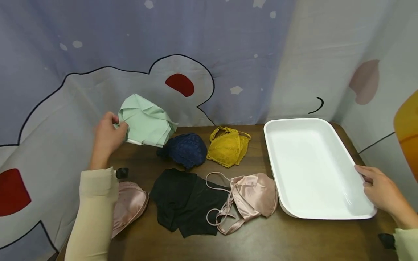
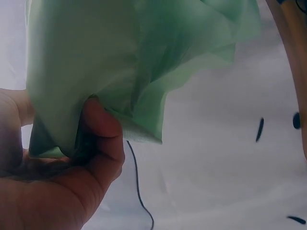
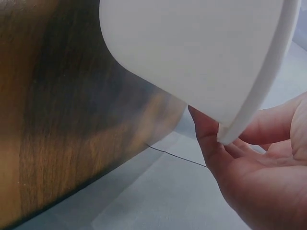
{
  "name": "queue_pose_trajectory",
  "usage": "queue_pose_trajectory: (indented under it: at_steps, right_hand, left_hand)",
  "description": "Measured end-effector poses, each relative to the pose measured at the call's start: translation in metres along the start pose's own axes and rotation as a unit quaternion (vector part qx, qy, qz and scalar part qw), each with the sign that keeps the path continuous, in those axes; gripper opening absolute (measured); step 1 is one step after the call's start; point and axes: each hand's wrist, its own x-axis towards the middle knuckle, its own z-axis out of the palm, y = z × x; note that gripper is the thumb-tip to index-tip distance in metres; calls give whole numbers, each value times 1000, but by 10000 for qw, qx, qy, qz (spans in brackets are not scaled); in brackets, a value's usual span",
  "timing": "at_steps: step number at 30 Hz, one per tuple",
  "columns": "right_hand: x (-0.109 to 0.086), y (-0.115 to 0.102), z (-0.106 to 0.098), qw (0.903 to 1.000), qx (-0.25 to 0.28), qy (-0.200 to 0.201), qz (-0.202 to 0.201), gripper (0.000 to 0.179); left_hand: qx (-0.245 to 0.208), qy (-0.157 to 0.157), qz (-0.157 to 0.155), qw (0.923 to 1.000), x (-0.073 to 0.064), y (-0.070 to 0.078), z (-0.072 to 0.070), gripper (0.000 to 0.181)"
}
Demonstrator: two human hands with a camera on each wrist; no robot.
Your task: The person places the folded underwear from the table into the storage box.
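My left hand (image 1: 109, 136) pinches a pale green folded cloth (image 1: 147, 121) at its left edge and holds it up above the back left of the table. In the left wrist view the thumb and fingers are curled on the cloth (image 2: 96, 48); its exact kind cannot be told. On the right, my right hand (image 1: 382, 188) grips the rim of a white plastic tray (image 1: 303, 170). The right wrist view shows fingers on both sides of the tray's rim (image 3: 249, 115). Nothing lies inside the tray.
On the wooden table (image 1: 156, 246) lie a navy lace bra (image 1: 186, 149), a mustard bra (image 1: 228, 146), a black garment (image 1: 187, 201), a pink satin bra (image 1: 256, 192) with straps and another pink padded garment (image 1: 128, 204), partly behind the left sleeve. A printed curtain (image 1: 235, 54) hangs behind.
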Motion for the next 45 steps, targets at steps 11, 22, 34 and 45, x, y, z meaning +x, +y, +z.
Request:
queue_pose_trajectory:
  at_steps: [11,22,34,45]
  right_hand:
    - [-1,-1,-2,9998,-2,-129,135,47]
    - [1,-2,-2,9999,-19,-96,85,47]
    - [-2,-2,-2,9994,42,-227,272,50]
    - [-2,3,-3,9994,96,-304,116,50]
  left_hand:
    - [-33,-160,338,9993,-2,28,18,16]
    - [-705,-176,795,9942,-7,66,46,11]
    - [-1237,-311,1046,9863,-7,92,76,9]
    - [-1613,-679,1314,9758,-13,122,112,9]
